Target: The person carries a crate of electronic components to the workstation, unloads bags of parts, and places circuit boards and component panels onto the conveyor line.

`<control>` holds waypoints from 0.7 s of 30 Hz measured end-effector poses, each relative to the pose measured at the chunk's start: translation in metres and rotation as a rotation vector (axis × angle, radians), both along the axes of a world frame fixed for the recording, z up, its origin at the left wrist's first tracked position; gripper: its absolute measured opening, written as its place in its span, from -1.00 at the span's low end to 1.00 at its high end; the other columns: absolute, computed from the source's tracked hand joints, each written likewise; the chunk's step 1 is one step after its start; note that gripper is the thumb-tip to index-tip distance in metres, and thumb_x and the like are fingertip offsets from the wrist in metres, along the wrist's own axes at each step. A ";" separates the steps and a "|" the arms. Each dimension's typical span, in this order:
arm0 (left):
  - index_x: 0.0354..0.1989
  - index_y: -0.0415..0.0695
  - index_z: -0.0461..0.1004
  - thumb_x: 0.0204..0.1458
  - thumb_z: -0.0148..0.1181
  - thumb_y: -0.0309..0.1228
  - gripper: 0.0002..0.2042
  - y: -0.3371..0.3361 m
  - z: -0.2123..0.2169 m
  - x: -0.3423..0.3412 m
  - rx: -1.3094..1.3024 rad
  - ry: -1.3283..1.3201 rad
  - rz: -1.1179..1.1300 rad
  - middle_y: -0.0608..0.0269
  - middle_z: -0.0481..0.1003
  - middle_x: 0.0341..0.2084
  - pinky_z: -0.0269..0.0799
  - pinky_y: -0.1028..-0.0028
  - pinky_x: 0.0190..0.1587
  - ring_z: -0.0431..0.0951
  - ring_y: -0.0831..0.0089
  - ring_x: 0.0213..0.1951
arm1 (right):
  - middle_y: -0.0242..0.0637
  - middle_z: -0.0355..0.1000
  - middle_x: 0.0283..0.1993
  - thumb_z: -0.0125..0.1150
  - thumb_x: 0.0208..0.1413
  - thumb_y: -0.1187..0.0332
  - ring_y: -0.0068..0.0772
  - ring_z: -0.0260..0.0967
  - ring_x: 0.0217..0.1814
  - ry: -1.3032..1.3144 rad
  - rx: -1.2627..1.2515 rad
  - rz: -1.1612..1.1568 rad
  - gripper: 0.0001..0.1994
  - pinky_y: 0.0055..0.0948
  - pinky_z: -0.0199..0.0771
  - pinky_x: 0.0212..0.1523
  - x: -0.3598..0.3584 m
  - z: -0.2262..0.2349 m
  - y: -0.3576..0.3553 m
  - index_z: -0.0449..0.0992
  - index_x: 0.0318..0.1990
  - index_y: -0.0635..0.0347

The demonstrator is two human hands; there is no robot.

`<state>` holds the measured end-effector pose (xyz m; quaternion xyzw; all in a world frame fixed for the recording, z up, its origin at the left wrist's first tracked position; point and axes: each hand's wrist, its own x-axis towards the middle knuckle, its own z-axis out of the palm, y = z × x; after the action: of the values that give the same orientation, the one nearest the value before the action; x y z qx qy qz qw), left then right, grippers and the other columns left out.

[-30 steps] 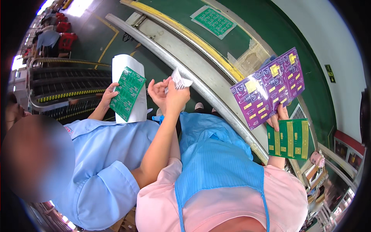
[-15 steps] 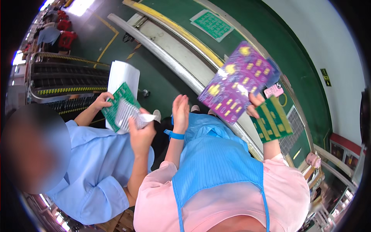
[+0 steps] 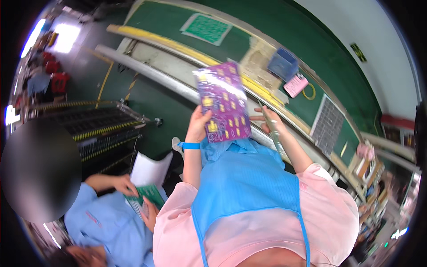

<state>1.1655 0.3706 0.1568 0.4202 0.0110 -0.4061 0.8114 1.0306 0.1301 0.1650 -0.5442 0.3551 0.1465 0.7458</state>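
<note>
My left hand (image 3: 199, 125) grips the left edge of a purple circuit board panel (image 3: 227, 104) with yellow pads, thumb on its face. The panel is raised in front of my blue apron, and glare lies on its shiny surface. My right hand (image 3: 268, 119) is just right of the panel, its fingers partly spread and pointing toward it. A green circuit board (image 3: 276, 140), seen nearly edge-on, is held in that hand. Whether the right fingertips touch the purple panel I cannot tell.
A green-topped bench (image 3: 165, 21) runs ahead, carrying a green board sheet (image 3: 207, 29), a blue bin (image 3: 283, 64), a pink phone (image 3: 296, 85), a yellow tape ring (image 3: 308, 92) and a grey grid panel (image 3: 328, 119). A co-worker (image 3: 106, 222) at left holds a green board and white paper. Racks (image 3: 98, 129) stand beyond.
The purple panel has passed from my right hand to my left and moved left, turning more upright. The green board has turned edge-on. The co-worker's board and paper appear lower.
</note>
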 end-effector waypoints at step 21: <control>0.08 -0.03 0.14 0.14 -0.26 -0.35 -0.68 -0.106 -0.095 0.054 0.056 0.105 0.196 0.19 0.22 0.04 0.10 0.10 0.11 0.24 0.24 0.04 | -0.19 0.42 -0.47 -0.06 0.05 0.13 -0.09 0.36 -0.36 0.192 -1.231 0.035 -0.76 -0.19 0.33 -0.37 -0.166 -0.061 -0.099 0.44 -0.37 0.05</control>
<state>1.2198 0.2646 0.0622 0.4180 0.1057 -0.3458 0.8334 0.8644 0.0308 0.1043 -0.8645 0.4310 -0.0244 0.2575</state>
